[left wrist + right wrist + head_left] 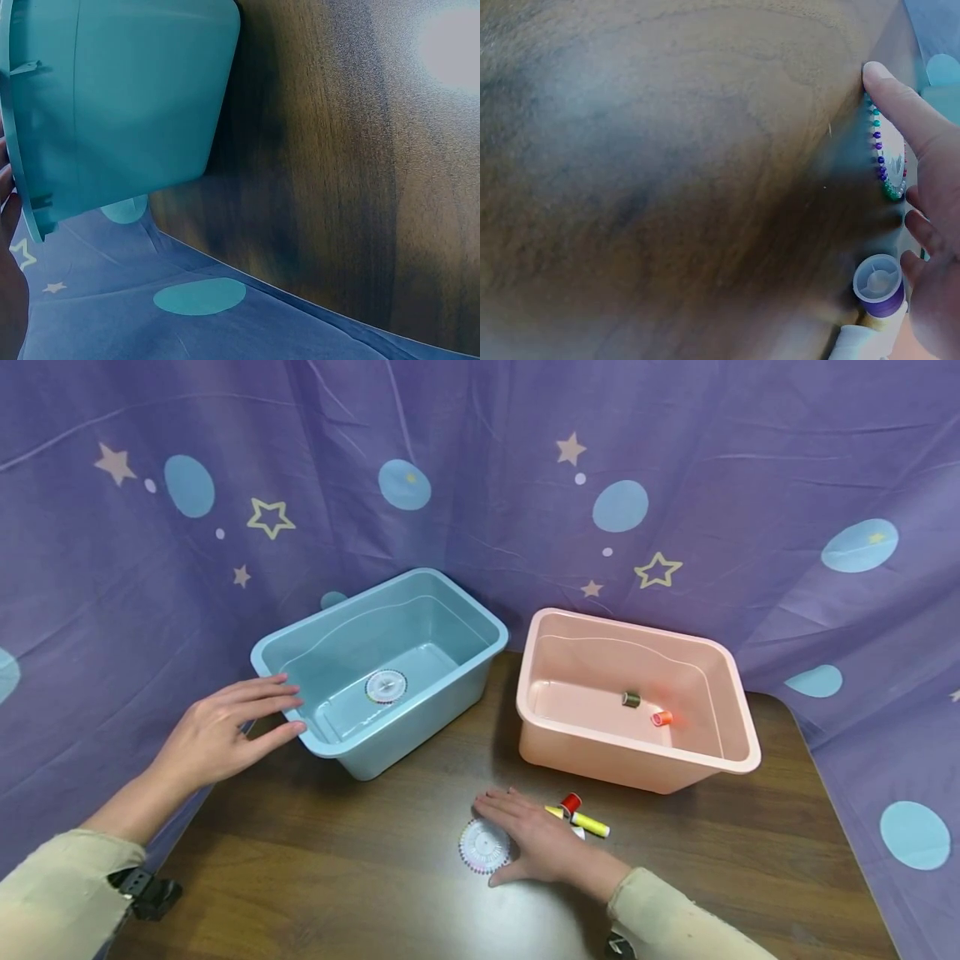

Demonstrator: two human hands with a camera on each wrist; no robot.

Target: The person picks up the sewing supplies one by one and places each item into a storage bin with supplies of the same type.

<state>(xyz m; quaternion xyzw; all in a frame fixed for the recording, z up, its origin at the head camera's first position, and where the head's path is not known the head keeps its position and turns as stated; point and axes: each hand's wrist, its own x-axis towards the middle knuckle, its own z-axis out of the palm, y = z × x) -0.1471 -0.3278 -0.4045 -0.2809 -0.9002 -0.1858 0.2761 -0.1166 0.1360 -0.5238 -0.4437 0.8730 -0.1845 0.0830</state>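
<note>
My left hand (220, 735) is at the near left corner of the blue bin (420, 718), its fingers extended over the rim. Inside that bin lies a round wheel of pins (386, 687). On the table my right hand (546, 839) spreads its thumb and fingers around the edge of a second pin wheel (482, 847), which lies flat with coloured pin heads. The right wrist view shows the thumb by one edge of this wheel (889, 154), and a purple thread spool (880, 285) below the fingertips. Whether the fingers touch the wheel is unclear.
A pink bin (637, 760) stands at the right back, holding a dark green spool (631, 699) and an orange spool (662, 718). Beside my right hand lie a red spool (572, 802), a yellow spool (591, 824) and others partly hidden. A purple curtain (510, 485) hangs behind the table.
</note>
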